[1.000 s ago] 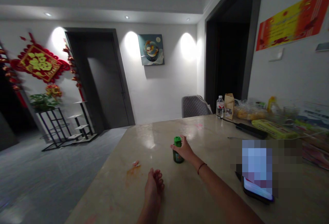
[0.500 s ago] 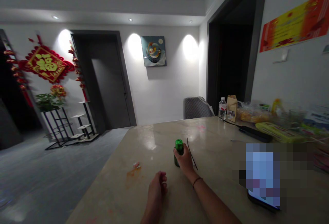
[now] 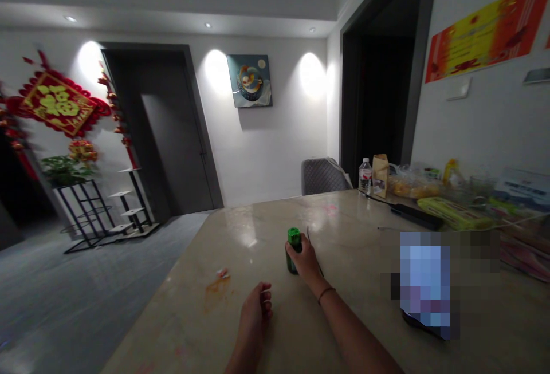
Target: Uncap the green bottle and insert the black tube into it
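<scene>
A small dark green bottle (image 3: 293,248) with a bright green cap stands upright on the beige stone table (image 3: 352,305). My right hand (image 3: 304,261) is wrapped round its body. A thin black strand (image 3: 310,235) sticks up just behind that hand. My left hand (image 3: 254,317) rests on the table nearer to me, fingers curled, pinching something small and white that I cannot make out. An orange smear (image 3: 217,284) with a small scrap lies left of the bottle.
A phone (image 3: 423,325) lies on the table to my right under a blurred patch. At the far right end are a water bottle (image 3: 365,176), a paper bag (image 3: 380,175), food packets and a black remote (image 3: 415,216). A grey chair (image 3: 323,176) stands at the table's far end.
My right hand slid from the bottle's cap down to its body. My left hand went from flat to curled. The black strand came into sight behind the bottle.
</scene>
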Available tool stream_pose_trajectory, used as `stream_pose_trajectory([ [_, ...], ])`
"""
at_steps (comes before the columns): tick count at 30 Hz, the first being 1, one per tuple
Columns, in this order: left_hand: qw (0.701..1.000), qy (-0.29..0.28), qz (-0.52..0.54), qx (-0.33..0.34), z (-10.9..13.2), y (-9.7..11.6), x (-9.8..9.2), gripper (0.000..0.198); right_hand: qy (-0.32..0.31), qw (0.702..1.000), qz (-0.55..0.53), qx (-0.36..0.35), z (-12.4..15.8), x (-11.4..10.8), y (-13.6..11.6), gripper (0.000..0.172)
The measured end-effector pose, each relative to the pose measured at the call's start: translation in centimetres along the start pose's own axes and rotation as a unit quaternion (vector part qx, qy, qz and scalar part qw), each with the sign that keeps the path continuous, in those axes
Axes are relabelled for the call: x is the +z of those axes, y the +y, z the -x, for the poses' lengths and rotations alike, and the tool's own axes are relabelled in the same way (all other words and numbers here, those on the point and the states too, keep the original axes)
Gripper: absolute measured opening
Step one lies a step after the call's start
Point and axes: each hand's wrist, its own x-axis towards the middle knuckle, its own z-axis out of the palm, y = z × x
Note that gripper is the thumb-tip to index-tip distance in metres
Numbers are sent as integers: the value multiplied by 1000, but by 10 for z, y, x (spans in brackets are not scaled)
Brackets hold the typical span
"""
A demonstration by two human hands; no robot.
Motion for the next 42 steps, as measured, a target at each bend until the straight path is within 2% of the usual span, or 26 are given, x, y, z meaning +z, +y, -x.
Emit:
stream_pose_trajectory([
  [7, 1000, 13, 20, -16, 0, 1, 3, 11, 18, 1000, 4, -19, -13, -10, -19, 22],
  [13, 1000, 5, 21, -21, 1, 2, 4, 9, -11, 999, 0, -33, -15, -20, -53, 21],
  [16, 999, -8, 29, -34, 3, 5, 6, 12, -57, 998, -33, -25, -13, -22, -66, 24],
  [20, 993, -47, 75, -83, 8, 8, 9, 25, -139, 986, -93, -12, -9, -26, -79, 26],
  [25, 968, -151, 158, -121, 14, 9, 7, 46, -244, 961, -130, -12, -3, -30, -93, 26],
  [27, 953, -199, 190, -128, 16, 10, 6, 50, -286, 947, -143, -12, 1, -29, -94, 27],
  [29, 945, -219, 209, -121, 18, 12, 5, 50, -319, 936, -151, -2, 5, -26, -92, 28],
  [33, 954, -168, 226, -101, 21, 13, 6, 38, -357, 923, -140, -10, 12, -20, -87, 28],
  [36, 953, -145, 235, -123, 20, 12, 7, 31, -369, 923, -111, -23, 13, -18, -83, 28],
  [42, 965, -126, 189, -132, 20, 11, 8, 36, -367, 928, -36, -52, 10, -24, -82, 38],
])
